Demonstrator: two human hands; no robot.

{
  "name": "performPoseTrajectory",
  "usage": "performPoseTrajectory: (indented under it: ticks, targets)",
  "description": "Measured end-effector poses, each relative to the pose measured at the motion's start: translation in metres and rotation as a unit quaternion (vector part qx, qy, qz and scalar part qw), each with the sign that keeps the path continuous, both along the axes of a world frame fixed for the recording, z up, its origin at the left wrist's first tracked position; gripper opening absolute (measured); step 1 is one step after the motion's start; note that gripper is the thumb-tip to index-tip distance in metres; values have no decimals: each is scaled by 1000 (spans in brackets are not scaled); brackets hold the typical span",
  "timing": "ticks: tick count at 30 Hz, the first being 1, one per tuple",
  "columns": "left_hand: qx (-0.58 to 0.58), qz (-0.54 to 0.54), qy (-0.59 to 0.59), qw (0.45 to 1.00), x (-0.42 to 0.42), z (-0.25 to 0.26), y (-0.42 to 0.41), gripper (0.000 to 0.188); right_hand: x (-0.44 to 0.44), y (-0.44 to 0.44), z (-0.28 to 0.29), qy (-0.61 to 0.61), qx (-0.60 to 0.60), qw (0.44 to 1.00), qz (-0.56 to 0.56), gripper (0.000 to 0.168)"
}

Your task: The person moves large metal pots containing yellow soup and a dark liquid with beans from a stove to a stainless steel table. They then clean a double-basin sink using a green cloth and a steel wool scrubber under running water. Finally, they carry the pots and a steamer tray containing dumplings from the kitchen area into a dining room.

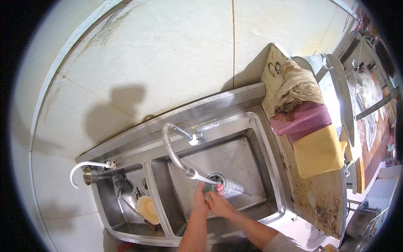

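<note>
My left hand point(199, 199) and my right hand point(217, 203) are close together over the large basin of a stainless steel sink point(201, 163). Between them is a small dark green item point(210, 188), perhaps a scouring pad; my fingers partly cover it. Pinkish red shows at its right side, and I cannot tell whether that is fingertips or part of the item. A stream of water point(206, 180) runs from the white nozzle of a flexible metal faucet point(171, 148) onto my hands. Just beyond them lies the round drain point(217, 178).
The smaller left basin point(108, 201) holds a yellowish bowl point(148, 209), a long-handled utensil point(130, 204) and a dark scrubber point(122, 182). A white curved spout point(82, 164) stands beside it. On the stained board point(324, 201) at right rest a beige cloth point(299, 82), purple plastic point(303, 118) and a yellow container point(319, 152).
</note>
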State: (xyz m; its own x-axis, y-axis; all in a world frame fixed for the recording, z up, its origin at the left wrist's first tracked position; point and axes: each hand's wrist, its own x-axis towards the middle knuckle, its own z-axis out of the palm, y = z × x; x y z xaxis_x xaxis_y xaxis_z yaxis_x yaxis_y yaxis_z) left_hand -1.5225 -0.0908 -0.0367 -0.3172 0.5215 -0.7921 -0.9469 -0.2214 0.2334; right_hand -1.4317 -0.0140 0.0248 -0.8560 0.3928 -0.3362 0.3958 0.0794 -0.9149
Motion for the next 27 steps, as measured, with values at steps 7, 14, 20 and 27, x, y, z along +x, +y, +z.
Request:
performPoseTrajectory:
  ticks: [7, 14, 20, 27]
  targets:
    - [266, 37, 13, 963, 8, -12, 0, 41, -27, 15, 4, -149, 172, 972, 55, 45]
    - [-256, -223, 352, 872, -15, 1, 5, 43, -11, 72, -50, -213, -183, 942, -182, 54]
    - [-88, -334, 627, 698, -114, 54, 85, 37, 47, 50, -12, -114, -546, 760, -334, 37]
    - [83, -393, 628, 666, -115, 129, 128, 43, 81, 59, 57, -60, -633, 664, -394, 27]
